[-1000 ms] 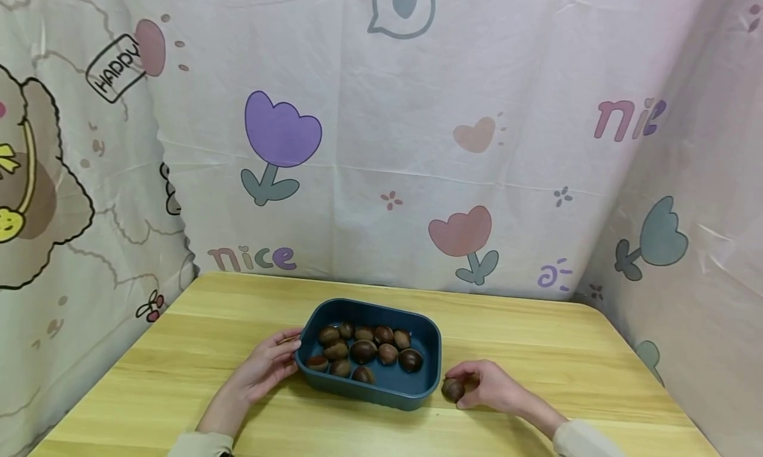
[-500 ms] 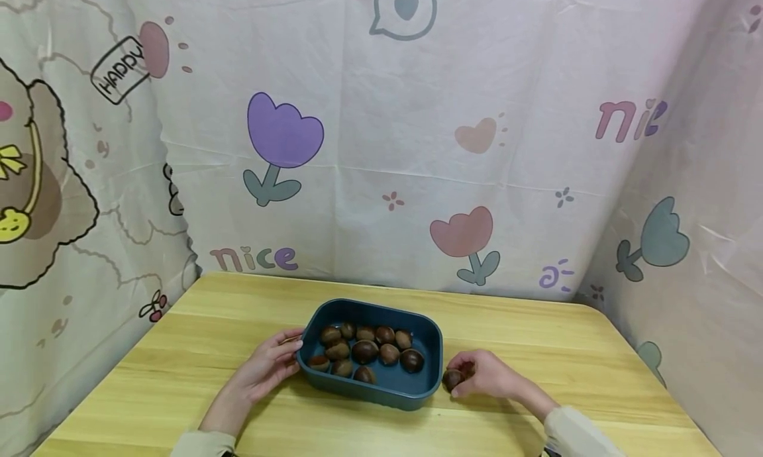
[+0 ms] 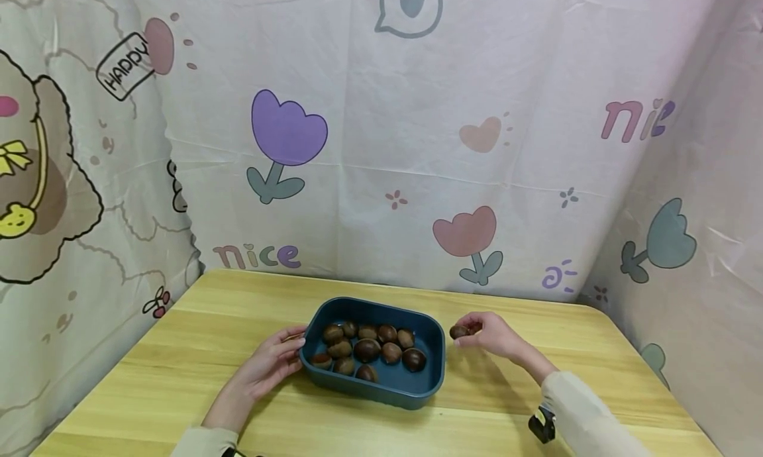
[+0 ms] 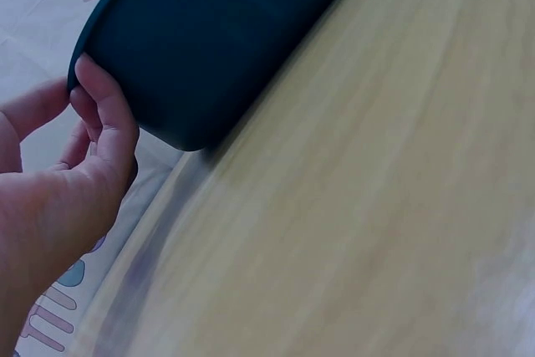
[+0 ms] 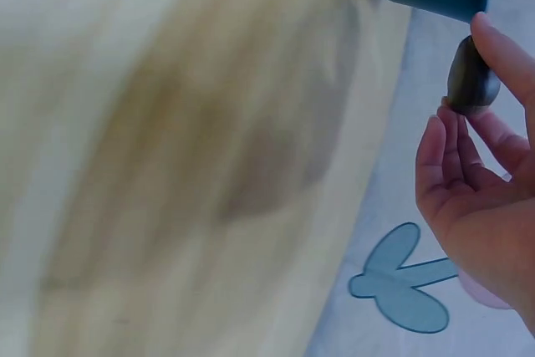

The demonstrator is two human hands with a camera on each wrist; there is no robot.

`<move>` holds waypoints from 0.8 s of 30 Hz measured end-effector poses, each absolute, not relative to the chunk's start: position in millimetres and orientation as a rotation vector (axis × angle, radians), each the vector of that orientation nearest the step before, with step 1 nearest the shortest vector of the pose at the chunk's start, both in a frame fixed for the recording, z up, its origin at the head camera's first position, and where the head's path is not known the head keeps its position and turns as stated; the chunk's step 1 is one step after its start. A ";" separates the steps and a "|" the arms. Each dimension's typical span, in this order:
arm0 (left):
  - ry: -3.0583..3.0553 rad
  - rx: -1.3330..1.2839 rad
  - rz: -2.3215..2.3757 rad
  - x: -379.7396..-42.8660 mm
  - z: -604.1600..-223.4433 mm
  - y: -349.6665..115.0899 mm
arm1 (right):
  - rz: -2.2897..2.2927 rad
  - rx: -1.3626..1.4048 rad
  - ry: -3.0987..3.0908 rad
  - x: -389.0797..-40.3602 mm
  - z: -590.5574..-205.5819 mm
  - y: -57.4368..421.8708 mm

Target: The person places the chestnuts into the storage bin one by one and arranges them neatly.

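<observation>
A dark blue rectangular box rests on the table with several brown chestnuts spread over its floor. My left hand holds the box by its left end; the left wrist view has its fingertips at the rim and outer wall. Beyond the box's right end, my right hand pinches a single chestnut between thumb and fingers. Seen from the right wrist, that chestnut is held off the table, its shadow falling on the wood. Part of it is covered by the fingers.
The light wooden table ends at the back against a printed cloth with tulips and lettering. More cloth hangs at both sides. A black wrist device sits at the right sleeve.
My right hand has carried the chestnut up and away from the front, from beside the box's near right corner toward its far right corner. The left hand and box stay put.
</observation>
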State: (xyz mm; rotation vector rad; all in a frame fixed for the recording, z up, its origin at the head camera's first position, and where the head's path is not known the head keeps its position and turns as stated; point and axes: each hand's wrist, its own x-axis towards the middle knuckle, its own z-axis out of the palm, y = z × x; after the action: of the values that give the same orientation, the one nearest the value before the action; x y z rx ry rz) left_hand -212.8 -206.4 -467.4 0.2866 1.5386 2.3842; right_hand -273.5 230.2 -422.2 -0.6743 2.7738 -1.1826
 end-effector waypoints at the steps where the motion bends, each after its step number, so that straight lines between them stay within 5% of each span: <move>1: 1.542 0.286 2.384 -212.7 -467.4 -206.3 | -1.180 -0.681 2.780 -275.7 -419.2 229.2; 24: 1.556 0.325 2.384 -213.2 -469.7 -207.0 | -0.888 -1.067 2.702 -290.2 -388.1 169.8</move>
State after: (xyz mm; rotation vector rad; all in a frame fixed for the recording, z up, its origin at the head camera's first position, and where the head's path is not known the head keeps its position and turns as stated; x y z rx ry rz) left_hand -213.2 -207.0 -469.7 0.3246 1.5558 2.3839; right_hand -290.2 169.8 -388.1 -1.0674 2.7019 -0.8876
